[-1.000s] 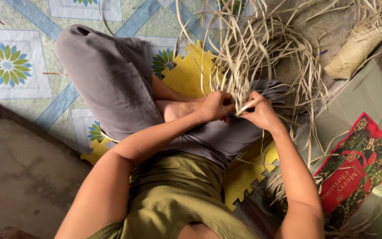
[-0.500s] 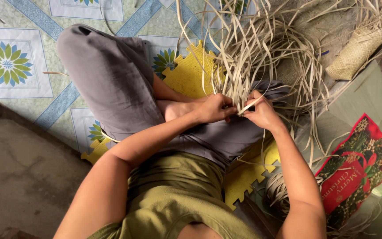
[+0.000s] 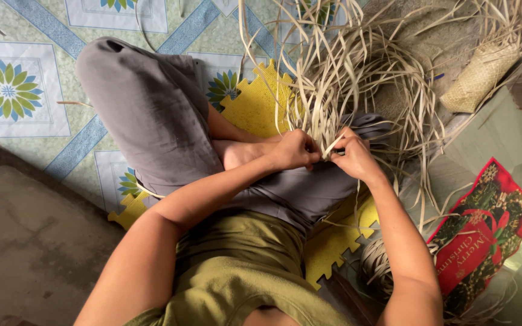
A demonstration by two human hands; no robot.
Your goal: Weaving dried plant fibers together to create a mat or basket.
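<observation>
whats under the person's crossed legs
A yellow foam puzzle mat lies under the crossed legs, on patterned floor covering. Its middle is hidden by the legs.

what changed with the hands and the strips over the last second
Very little. Both hands stayed together on the pale strips over the lap; the left hand and right hand only shifted their fingers slightly around one strip pinched between them. The yellow foam mat, woven pouch and red gift bag stayed put.
</observation>
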